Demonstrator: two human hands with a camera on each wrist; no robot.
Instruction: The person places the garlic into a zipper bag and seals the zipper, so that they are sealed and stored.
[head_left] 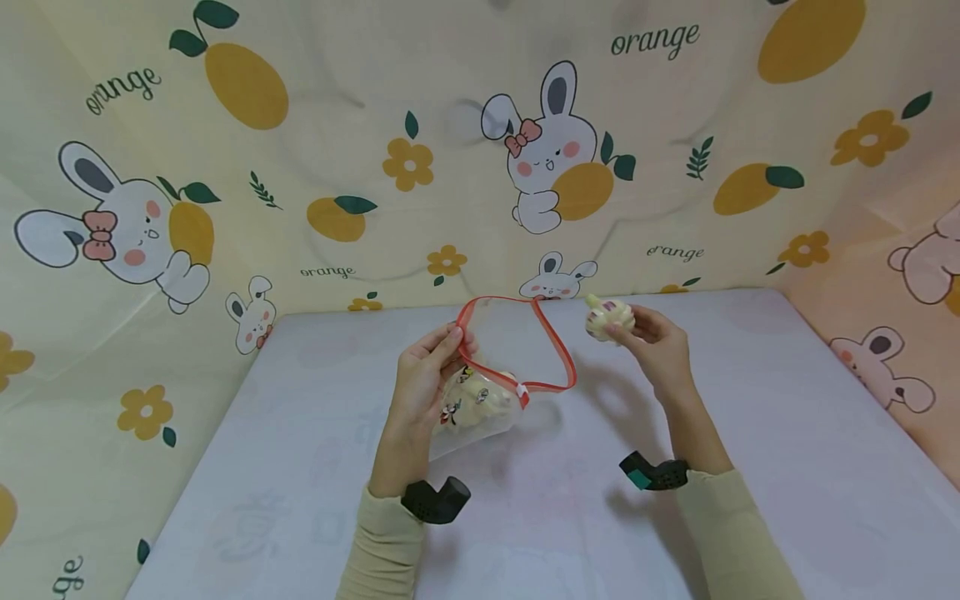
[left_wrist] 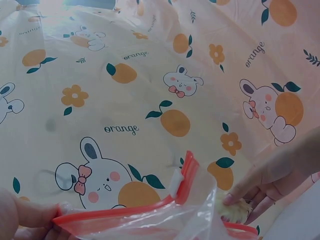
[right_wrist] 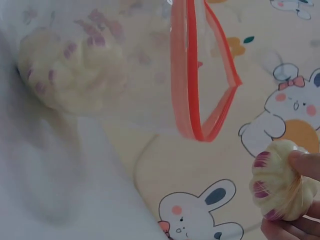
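Note:
My left hand (head_left: 427,371) pinches the red-edged rim of a clear zip bag (head_left: 487,425) between thumb and fingers. The bag's mouth gapes wide, and a white slider (head_left: 522,389) sits on its red zip strip. Inside the bag lie pale garlic bulbs (right_wrist: 75,75) with purple streaks, seen through the plastic in the right wrist view. To the right of the bag's mouth, my right hand (head_left: 660,346) holds a garlic bulb (right_wrist: 280,182) by thumb and fingertips, raised above the table. In the left wrist view that bulb (left_wrist: 232,209) shows partly behind the bag.
A white-covered table (head_left: 300,500) lies under both hands. Behind it hangs a cream cloth (head_left: 450,83) printed with rabbits, oranges and flowers, which continues on both sides. Each wrist wears a black camera strap (head_left: 437,502).

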